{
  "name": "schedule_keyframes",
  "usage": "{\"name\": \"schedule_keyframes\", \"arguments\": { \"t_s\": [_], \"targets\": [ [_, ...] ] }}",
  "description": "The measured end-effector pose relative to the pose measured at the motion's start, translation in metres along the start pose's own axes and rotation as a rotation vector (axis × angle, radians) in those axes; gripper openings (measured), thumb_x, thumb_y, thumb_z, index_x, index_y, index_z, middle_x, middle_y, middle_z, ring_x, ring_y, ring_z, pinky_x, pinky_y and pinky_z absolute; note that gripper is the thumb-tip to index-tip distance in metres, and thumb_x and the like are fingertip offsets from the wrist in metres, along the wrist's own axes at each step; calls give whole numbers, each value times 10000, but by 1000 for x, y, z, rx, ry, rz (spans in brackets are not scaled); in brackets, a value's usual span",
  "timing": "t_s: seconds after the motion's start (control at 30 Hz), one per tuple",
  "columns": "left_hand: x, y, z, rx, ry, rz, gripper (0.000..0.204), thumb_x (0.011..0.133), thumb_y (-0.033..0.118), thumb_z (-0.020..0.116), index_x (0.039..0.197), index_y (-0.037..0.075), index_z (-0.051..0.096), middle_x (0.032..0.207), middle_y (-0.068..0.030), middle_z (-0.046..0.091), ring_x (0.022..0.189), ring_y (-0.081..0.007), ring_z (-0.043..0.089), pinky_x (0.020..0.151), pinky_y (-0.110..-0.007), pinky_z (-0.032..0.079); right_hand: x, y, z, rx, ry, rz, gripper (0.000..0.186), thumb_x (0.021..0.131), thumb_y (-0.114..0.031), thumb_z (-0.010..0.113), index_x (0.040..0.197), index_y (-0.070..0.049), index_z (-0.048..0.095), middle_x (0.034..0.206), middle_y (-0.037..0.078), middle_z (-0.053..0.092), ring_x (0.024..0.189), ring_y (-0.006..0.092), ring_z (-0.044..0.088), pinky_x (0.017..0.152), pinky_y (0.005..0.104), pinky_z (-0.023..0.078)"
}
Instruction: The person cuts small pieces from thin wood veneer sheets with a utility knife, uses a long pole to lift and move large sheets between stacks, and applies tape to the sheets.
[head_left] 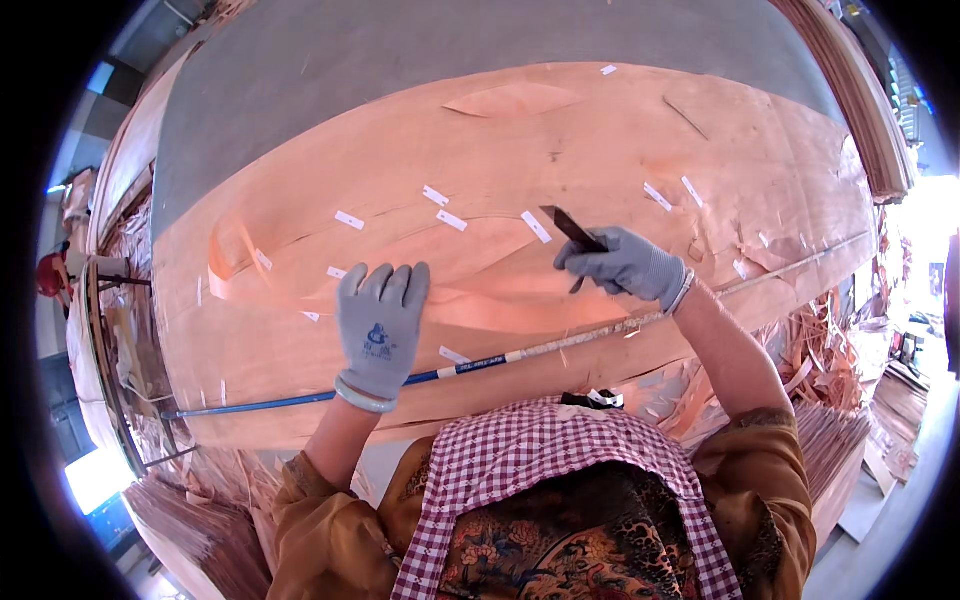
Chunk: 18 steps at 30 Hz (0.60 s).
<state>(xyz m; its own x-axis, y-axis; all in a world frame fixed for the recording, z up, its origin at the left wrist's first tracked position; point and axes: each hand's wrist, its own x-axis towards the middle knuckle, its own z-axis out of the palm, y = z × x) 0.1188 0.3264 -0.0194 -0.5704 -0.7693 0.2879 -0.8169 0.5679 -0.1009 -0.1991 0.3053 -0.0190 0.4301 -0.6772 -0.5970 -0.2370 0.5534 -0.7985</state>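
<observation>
My left hand point(380, 330), in a grey glove, has its fingers curled down on a loose peach veneer strip point(500, 305) that stretches rightward across the large wood veneer sheet point(560, 140). My right hand point(625, 265), also gloved, grips a dark flat-bladed cutter point(570, 228), its blade angled up and left above the sheet. Small white tape pieces point(450, 219) dot the sheet. A long blue-and-white rod point(300, 400) lies along its near side, below both hands. Another curled veneer piece point(228, 265) lies to the left.
Grey surface point(450, 35) shows beyond the sheet. Veneer stacks stand at upper right point(865, 100) and lower left point(190, 525). Veneer scraps point(810, 350) pile at the right. A person in red point(55, 275) is at the far left, beside a metal frame point(97, 340).
</observation>
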Motion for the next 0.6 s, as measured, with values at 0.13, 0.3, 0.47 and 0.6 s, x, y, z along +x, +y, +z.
{"name": "schedule_keyframes", "arguments": {
  "t_s": [0.13, 0.3, 0.47, 0.6],
  "targets": [
    [-6, -3, -3, 27, 27, 0, 341, 709, 57, 591, 1045, 107, 626, 881, -17, 590, 869, -188, 556, 897, -409, 393, 5, 6, 6, 102, -128, -48, 308, 866, -287, 620, 1037, -31, 608, 770, 14, 609, 553, 27, 450, 477, 170, 359],
    [-9, -7, -6, -18, -119, -67, 372, 688, 46, 588, 1053, 110, 626, 834, -21, 574, 822, -196, 547, 924, -415, 378, 13, 1, 16, -9, -84, -25, 299, 856, -240, 631, 1051, -14, 610, 739, -24, 561, 552, 13, 425, 481, 163, 326],
    [-13, -8, -2, -69, -122, -73, 406, 661, 41, 586, 1059, 111, 625, 799, -30, 569, 800, -210, 545, 945, -421, 364, 15, 6, 17, -229, 24, -110, 293, 793, -201, 697, 1028, -38, 632, 727, -38, 540, 587, 31, 441, 527, 189, 375],
    [-15, -8, -2, -71, -151, -92, 428, 645, 24, 571, 1061, 111, 625, 798, -30, 572, 789, -215, 541, 968, -425, 348, 19, 6, 22, -664, 188, -284, 281, 791, -193, 673, 1039, -69, 635, 855, 43, 573, 750, 165, 571, 689, 295, 475]
  ]
}}
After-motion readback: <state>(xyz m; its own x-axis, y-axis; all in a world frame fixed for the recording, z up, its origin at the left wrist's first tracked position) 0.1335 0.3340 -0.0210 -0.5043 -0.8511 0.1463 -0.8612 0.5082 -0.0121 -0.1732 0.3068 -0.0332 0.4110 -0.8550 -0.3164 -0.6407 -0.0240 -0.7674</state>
